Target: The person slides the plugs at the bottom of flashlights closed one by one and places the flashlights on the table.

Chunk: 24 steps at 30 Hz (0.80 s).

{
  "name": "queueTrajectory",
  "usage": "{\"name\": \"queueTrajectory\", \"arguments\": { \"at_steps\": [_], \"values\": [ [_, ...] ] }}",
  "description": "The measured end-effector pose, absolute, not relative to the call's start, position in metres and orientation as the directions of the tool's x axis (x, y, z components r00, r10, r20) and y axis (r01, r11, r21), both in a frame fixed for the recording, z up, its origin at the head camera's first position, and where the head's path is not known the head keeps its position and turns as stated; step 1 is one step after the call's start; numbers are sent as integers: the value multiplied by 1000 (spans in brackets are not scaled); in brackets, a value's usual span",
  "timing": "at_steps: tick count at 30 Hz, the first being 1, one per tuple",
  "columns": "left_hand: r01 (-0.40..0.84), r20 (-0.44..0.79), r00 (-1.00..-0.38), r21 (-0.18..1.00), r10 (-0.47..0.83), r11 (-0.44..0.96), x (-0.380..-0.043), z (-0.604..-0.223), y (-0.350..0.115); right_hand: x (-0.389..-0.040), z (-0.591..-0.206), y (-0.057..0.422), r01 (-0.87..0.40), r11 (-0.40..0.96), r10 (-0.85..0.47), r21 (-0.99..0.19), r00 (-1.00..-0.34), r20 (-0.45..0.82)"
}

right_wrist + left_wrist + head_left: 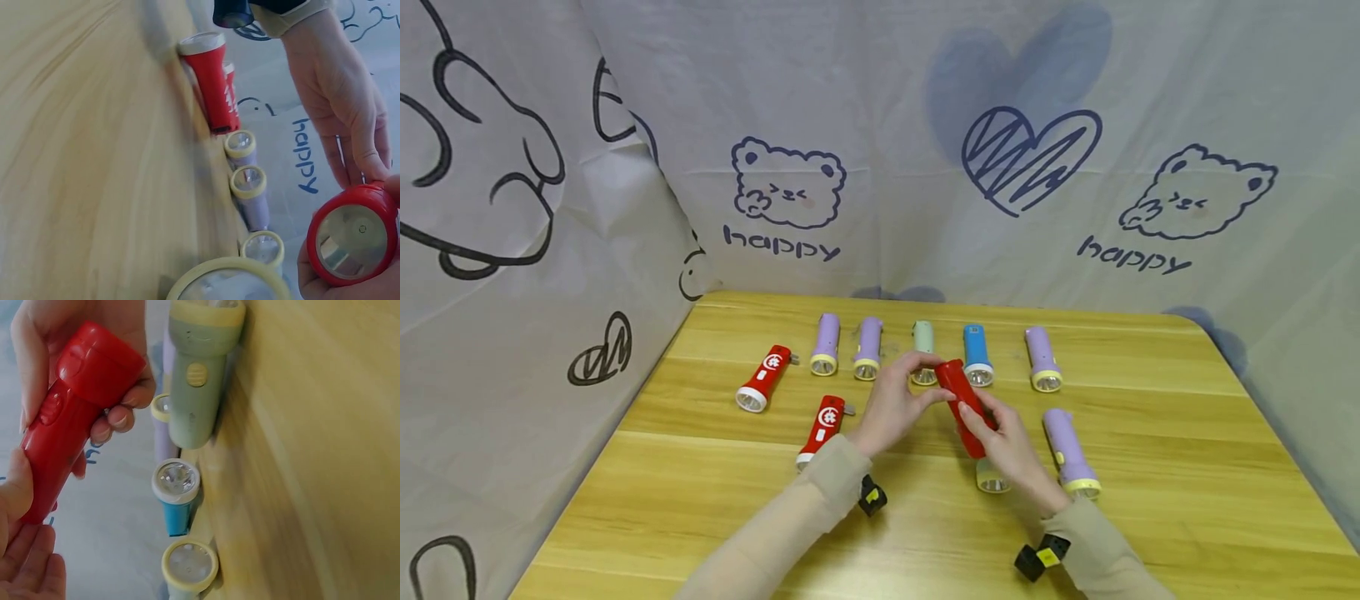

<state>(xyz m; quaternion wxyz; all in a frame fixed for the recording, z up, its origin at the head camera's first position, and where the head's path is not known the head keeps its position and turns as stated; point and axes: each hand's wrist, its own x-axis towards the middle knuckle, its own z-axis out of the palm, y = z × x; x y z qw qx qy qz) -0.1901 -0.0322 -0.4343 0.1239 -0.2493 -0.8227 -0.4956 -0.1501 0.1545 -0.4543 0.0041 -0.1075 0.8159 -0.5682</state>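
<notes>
An all-red flashlight (961,404) is held above the table between both hands, its lens end tilted toward the person. My right hand (1011,446) grips it round the head and upper body, thumb along its side. At the tail end, my left hand (891,408) pinches it between thumb and fingers. The left wrist view shows the red switch (51,409) on its body; the right wrist view shows its round lens (353,240). Below the held flashlight lies a pale green flashlight (199,400) with a yellow rim, partly covered in the head view.
Two red-and-white flashlights (765,379) lie on the left of the wooden table (1187,467). Along the back are purple flashlights (826,337), a light green flashlight (923,337) and a blue flashlight (976,346). Another purple flashlight (1067,446) lies beside the right forearm. Printed cloth (880,100) hangs behind.
</notes>
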Motion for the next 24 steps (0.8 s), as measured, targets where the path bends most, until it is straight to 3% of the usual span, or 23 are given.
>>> {"name": "queueTrajectory", "arguments": {
  "at_steps": [7,14,24],
  "values": [
    [526,422,-843,778,334,343,-194,-424,-40,-150,-445,156,-126,236,-251,-963,-966,65],
    [469,349,-870,803,348,368,-194,-418,-47,-149,-438,161,0,97,-345,-995,-938,-33],
    [416,276,-885,832,376,367,-195,-414,-57,-149,-431,165,137,41,-473,-990,-870,-140]
  ]
}}
